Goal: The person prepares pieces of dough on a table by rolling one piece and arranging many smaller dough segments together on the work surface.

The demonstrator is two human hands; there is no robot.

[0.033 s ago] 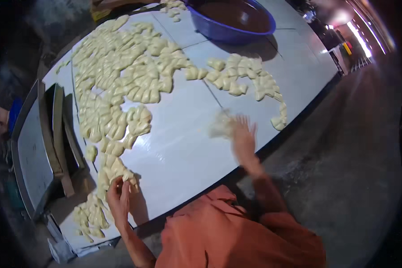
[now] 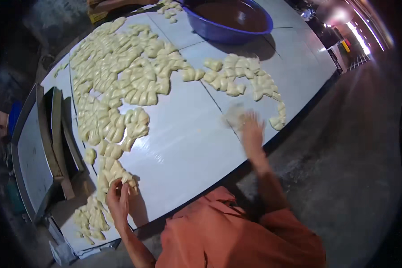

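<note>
At the near left of the white table, my left hand (image 2: 118, 199) is closed, its thumb and fingertips pinching a small piece of pale dough (image 2: 126, 177) at the end of a row. Many glossy cut dough pieces (image 2: 109, 73) cover the table's left side in a loose sheet. My right hand (image 2: 253, 135) is over the right part of the table, smeared by motion. A pale blurred thing (image 2: 233, 117) shows beside its fingertips; its kind and whether the hand grips it cannot be made out. A smaller patch of dough pieces (image 2: 240, 69) lies beyond that hand.
A purple basin (image 2: 230, 31) of brown liquid stands at the table's far side. Metal trays (image 2: 35, 152) lean at the left edge. The white tiled table (image 2: 183, 147) has a dark near edge, with grey floor (image 2: 330, 174) to the right.
My right hand has swept a little to the right, the pale blurred thing shifting the same way. My left hand stays pinched on the dough piece.
</note>
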